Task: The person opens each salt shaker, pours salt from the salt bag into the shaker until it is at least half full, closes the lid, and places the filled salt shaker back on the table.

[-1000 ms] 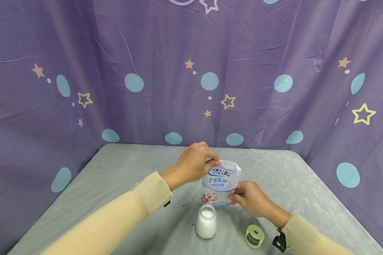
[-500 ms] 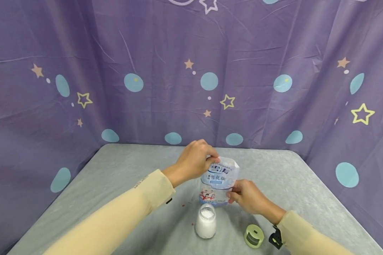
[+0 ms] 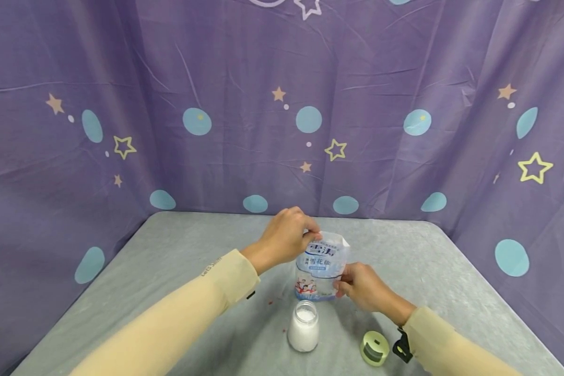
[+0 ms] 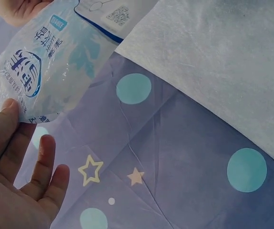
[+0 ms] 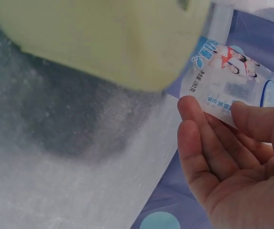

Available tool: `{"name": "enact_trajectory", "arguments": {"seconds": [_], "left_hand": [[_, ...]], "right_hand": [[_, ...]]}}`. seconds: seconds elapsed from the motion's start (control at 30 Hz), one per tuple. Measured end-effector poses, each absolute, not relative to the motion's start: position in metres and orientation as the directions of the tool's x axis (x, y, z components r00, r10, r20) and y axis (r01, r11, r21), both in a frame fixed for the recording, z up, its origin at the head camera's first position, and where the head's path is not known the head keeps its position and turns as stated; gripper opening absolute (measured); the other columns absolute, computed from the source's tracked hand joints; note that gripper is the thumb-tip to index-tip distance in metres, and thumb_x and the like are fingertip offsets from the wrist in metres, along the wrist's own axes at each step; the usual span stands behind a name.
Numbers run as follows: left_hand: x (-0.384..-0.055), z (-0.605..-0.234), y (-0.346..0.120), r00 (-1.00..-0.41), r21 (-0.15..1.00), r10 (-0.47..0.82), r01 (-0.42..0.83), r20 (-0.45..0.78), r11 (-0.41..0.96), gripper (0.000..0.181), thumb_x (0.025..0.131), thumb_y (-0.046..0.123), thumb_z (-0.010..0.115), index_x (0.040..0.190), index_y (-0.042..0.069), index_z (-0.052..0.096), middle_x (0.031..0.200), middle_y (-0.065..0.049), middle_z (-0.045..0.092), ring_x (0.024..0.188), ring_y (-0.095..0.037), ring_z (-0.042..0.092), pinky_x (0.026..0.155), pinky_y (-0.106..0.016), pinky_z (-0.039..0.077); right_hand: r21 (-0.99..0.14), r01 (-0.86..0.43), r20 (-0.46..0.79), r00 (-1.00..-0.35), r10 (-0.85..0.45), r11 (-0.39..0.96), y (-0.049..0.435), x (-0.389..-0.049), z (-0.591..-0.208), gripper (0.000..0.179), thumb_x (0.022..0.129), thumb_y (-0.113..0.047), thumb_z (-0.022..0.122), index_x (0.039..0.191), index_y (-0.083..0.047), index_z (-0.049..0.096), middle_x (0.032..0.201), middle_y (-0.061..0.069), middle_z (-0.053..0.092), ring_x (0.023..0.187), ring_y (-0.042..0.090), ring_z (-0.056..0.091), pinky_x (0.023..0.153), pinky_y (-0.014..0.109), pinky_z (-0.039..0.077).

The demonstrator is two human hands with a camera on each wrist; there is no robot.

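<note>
A blue-and-white plastic salt bag (image 3: 320,266) is held up between both hands, its printed front towards the head camera. My left hand (image 3: 285,236) pinches its upper left corner between thumb and fingers. On the bag's right side, low down, my right hand (image 3: 364,287) grips the edge with the thumb on the printed front. In the left wrist view the pouch (image 4: 51,62) looks thin and wrinkled, with the left thumb pressed on its corner. Just in front of the bag stands an uncapped glass jar (image 3: 304,328), largely filled with white grains.
A light green round lid (image 3: 374,348) lies on the grey table cloth (image 3: 207,324), right of the jar and near the right wrist. It looms large and blurred as a green shape (image 5: 103,38) in the right wrist view. A purple patterned curtain (image 3: 244,156) hangs behind.
Both hands have shifted slightly left and up with the salt bag, and its bottom now sits a little higher behind the jar. Jar and lid stay where they were.
</note>
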State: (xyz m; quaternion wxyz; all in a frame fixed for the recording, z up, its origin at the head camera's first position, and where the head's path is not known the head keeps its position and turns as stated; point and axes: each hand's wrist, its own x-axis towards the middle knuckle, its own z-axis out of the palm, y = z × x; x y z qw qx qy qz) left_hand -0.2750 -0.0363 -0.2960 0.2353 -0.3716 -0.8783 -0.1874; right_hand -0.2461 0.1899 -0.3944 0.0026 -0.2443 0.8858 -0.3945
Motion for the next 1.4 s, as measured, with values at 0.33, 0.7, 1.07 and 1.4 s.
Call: {"name": "enact_trajectory", "arguments": {"seconds": [0.33,0.7,1.07,1.4], "left_hand": [[-0.273,-0.298,-0.038,-0.671,0.198,0.549,0.704,0.498,0.682,0.009,0.094,0.027,0.076,0.093,0.019,0.081,0.085,0.011,0.073,0.079,-0.012,0.054,0.078,-0.031,0.044],[-0.269,-0.299,-0.042,-0.679,0.258,0.548,0.712,0.489,0.653,0.017,0.089,0.032,0.080,0.098,0.017,0.080,0.092,0.010,0.076,0.083,-0.012,0.056,0.074,-0.030,0.044],[-0.267,-0.306,-0.050,-0.722,0.312,0.504,0.673,0.474,0.671,0.040,0.091,0.043,0.076,0.120,0.016,0.075,0.114,0.005,0.073,0.105,-0.018,0.063,0.089,-0.036,0.051],[-0.263,-0.317,-0.066,-0.737,0.331,0.467,0.652,0.490,0.682,0.049,0.094,0.049,0.071,0.128,0.014,0.070,0.129,-0.002,0.068,0.124,-0.024,0.059,0.104,-0.045,0.047]], "right_hand": [[-0.721,-0.393,0.165,-0.897,-0.409,0.570,0.190,-0.246,-0.396,0.012,0.091,0.003,0.070,0.103,0.004,0.073,0.081,0.010,0.075,0.068,0.026,0.069,0.059,0.027,0.053],[-0.730,-0.384,0.163,-0.901,-0.402,0.566,0.189,-0.245,-0.396,0.008,0.090,-0.001,0.074,0.098,0.000,0.073,0.077,0.009,0.072,0.067,0.022,0.066,0.058,0.026,0.051],[-0.670,-0.417,0.193,-0.897,-0.398,0.614,0.199,-0.244,-0.396,0.015,0.089,-0.009,0.079,0.103,-0.007,0.074,0.090,0.001,0.075,0.080,0.014,0.070,0.071,0.026,0.056],[-0.604,-0.436,0.240,-0.898,-0.370,0.667,0.205,-0.236,-0.393,0.020,0.091,-0.023,0.079,0.103,-0.008,0.072,0.101,0.005,0.073,0.087,0.016,0.067,0.078,0.042,0.057]]}}
